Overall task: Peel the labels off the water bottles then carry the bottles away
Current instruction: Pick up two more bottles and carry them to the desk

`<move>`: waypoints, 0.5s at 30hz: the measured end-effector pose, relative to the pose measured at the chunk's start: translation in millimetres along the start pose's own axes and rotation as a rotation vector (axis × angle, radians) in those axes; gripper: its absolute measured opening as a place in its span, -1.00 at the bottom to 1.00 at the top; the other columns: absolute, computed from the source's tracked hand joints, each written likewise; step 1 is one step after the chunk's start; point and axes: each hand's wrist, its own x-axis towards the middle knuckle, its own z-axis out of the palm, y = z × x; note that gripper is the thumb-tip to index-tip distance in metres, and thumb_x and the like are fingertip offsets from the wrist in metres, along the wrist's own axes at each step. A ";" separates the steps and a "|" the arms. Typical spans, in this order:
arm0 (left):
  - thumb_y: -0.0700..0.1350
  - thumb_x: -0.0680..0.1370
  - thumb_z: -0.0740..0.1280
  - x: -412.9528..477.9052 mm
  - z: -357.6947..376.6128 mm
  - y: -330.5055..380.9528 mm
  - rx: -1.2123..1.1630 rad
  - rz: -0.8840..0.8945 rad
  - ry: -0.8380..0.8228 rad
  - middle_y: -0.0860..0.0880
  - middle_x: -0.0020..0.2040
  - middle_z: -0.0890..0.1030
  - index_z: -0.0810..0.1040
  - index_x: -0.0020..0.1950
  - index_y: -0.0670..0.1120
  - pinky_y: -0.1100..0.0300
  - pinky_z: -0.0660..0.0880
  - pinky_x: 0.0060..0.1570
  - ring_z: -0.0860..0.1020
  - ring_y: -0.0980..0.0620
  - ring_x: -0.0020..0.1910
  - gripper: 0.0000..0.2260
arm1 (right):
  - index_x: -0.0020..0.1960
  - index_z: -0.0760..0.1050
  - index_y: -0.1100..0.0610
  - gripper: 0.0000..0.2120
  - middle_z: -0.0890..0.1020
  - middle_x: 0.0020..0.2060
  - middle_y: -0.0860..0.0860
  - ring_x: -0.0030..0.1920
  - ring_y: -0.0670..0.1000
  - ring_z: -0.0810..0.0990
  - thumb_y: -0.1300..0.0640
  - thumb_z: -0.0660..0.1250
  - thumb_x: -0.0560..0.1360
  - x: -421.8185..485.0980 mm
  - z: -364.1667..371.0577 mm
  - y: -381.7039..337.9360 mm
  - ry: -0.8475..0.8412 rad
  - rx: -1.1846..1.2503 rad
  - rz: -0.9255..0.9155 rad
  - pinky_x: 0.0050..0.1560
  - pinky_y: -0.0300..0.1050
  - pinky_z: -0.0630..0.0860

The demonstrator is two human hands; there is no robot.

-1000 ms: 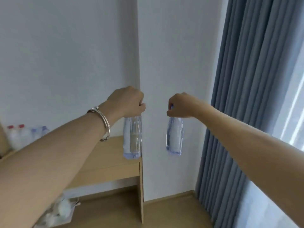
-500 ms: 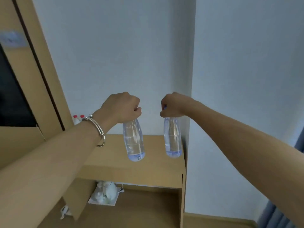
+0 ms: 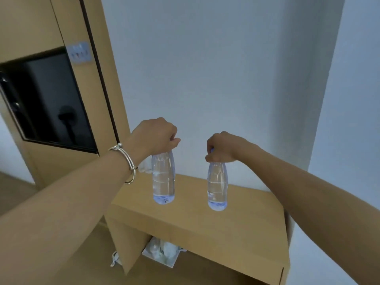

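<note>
I hold two clear, label-free water bottles by their necks, hanging upright above a wooden desk (image 3: 236, 227). My left hand (image 3: 155, 136), with a silver bracelet on the wrist, grips the top of the left bottle (image 3: 163, 179). My right hand (image 3: 223, 147) is closed over the blue cap of the right bottle (image 3: 217, 187). Both bottles hang a little above the desk top, not touching it. More bottles stand partly hidden behind my left wrist at the desk's back left.
A wooden cabinet (image 3: 47, 23) with a dark recess (image 3: 45, 99) stands at the left, with a socket plate (image 3: 79, 52) on it. White walls rise behind the desk. Under the desk a white tray (image 3: 161, 255) with white items sits on the wooden floor.
My view has swung left, from the curtain toward the desk and the cabinet. Both hands keep their grip and the bottles now hang over the desk top, slightly further apart.
</note>
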 end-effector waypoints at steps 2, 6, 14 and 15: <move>0.09 0.61 0.16 18.3 18.7 -16.4 0.006 0.006 0.000 -0.03 -0.20 0.53 0.56 -0.10 -0.11 0.17 0.39 -0.28 0.57 -0.07 -0.17 -0.68 | -0.06 0.55 0.08 -0.85 0.60 -0.06 0.02 -0.04 0.09 0.60 0.04 0.32 0.44 30.0 6.1 -3.7 -0.009 -0.010 -0.011 -0.19 -0.14 0.46; 0.17 0.62 0.12 62.9 56.5 -55.1 0.025 0.032 -0.003 0.00 -0.27 0.49 0.51 -0.15 -0.08 0.19 0.31 -0.34 0.55 -0.05 -0.20 -0.62 | -0.09 0.53 0.06 -0.88 0.59 -0.07 0.02 -0.05 0.08 0.59 0.03 0.32 0.44 94.3 10.7 -12.8 -0.008 -0.024 0.005 -0.21 -0.15 0.44; 0.34 0.43 0.31 133.7 131.4 -120.1 -0.179 0.064 -0.052 0.01 -0.27 0.41 0.34 -0.03 -0.08 0.13 0.34 -0.26 0.47 -0.08 -0.21 -0.50 | -0.07 0.49 0.05 -0.88 0.59 -0.04 0.03 -0.02 0.08 0.58 0.02 0.32 0.45 205.8 42.4 -24.3 -0.020 -0.071 0.076 -0.18 -0.12 0.45; 0.32 0.42 0.34 138.8 141.6 -125.3 -0.194 0.082 -0.068 0.01 -0.24 0.45 0.35 0.00 -0.08 0.13 0.35 -0.25 0.48 -0.09 -0.19 -0.50 | -0.05 0.51 0.06 -0.87 0.59 -0.03 0.03 -0.02 0.08 0.58 0.03 0.32 0.46 217.9 50.3 -23.7 -0.034 -0.065 0.089 -0.18 -0.11 0.47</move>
